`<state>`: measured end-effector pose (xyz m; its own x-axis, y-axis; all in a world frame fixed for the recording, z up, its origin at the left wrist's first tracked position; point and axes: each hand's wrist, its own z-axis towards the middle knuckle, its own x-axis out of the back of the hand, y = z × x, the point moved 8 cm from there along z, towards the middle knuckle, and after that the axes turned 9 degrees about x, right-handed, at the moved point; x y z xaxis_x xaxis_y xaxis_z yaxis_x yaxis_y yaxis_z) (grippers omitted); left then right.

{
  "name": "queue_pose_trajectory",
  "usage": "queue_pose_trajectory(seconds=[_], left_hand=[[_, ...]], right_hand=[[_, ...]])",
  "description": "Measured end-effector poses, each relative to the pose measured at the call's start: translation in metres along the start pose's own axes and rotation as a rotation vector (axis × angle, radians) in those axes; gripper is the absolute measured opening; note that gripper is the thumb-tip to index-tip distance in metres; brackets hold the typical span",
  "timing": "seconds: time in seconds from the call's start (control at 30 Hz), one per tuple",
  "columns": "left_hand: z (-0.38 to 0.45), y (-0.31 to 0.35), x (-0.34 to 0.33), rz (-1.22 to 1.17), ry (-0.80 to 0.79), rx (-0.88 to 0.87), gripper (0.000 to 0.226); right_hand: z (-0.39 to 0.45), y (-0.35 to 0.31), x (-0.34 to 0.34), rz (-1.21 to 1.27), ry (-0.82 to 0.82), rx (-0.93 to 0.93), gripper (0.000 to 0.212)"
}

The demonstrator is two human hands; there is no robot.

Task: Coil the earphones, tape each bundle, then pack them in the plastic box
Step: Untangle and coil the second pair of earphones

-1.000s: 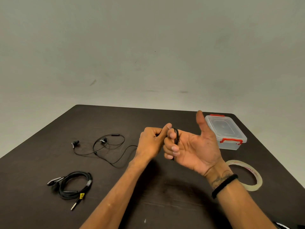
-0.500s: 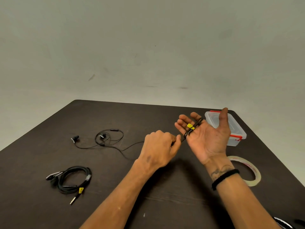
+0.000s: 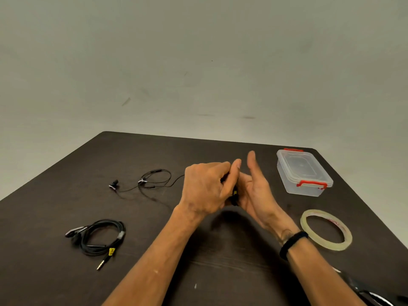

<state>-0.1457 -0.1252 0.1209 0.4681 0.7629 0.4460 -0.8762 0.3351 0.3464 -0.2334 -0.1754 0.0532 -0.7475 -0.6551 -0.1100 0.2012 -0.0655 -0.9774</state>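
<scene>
A black earphone cable (image 3: 234,196) with a yellow tag is wound round the fingers of my right hand (image 3: 256,191), whose thumb points up; the fingers are mostly hidden. My left hand (image 3: 205,188) pinches the same cable close against the right fingers. The loose rest of that earphone (image 3: 154,180), with its two earbuds, trails left over the dark table (image 3: 220,261). A second black earphone (image 3: 99,237) lies coiled as a bundle at the near left, its jack sticking out. A clear plastic box (image 3: 303,173) with red clips stands shut at the far right.
A roll of clear tape (image 3: 326,229) lies flat to the right of my right forearm. A dark object (image 3: 371,294) shows at the bottom right corner. The table's far edge runs just behind the box, against a plain wall.
My left hand has come up and over the right fingers with the cable. The right fingers, spread half a second ago, are now hidden behind it. The loose cable on the table has shortened.
</scene>
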Motion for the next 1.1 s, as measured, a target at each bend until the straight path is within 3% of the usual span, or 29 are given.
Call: queue_pose_trajectory(seconds=[0.27, 0.5, 0.6, 0.73, 0.87, 1.1], left_hand=[[0.006, -0.019, 0.01, -0.002, 0.064, 0.105, 0.057], [0.005, -0.051, -0.004, -0.274, 0.01, 0.426, 0.067], [-0.002, -0.054, -0.014, -0.331, -0.039, 0.501, 0.07], [-0.012, -0.039, -0.026, -0.123, -0.137, 0.469, 0.061], [-0.02, -0.028, -0.038, -0.043, -0.283, 0.395, 0.013], [-0.026, -0.019, -0.047, 0.064, -0.28, 0.391, 0.04]], right_hand=[[-0.011, 0.028, -0.03, 0.026, -0.348, -0.27, 0.106], [-0.018, 0.005, -0.042, 0.398, -0.482, -0.259, 0.102], [-0.016, -0.01, -0.041, 0.587, -0.472, -0.179, 0.1], [-0.013, -0.024, -0.034, 0.764, -0.427, -0.051, 0.096], [-0.008, -0.031, -0.018, 0.86, -0.338, 0.058, 0.094], [-0.003, -0.032, 0.025, 0.896, -0.023, 0.25, 0.095]])
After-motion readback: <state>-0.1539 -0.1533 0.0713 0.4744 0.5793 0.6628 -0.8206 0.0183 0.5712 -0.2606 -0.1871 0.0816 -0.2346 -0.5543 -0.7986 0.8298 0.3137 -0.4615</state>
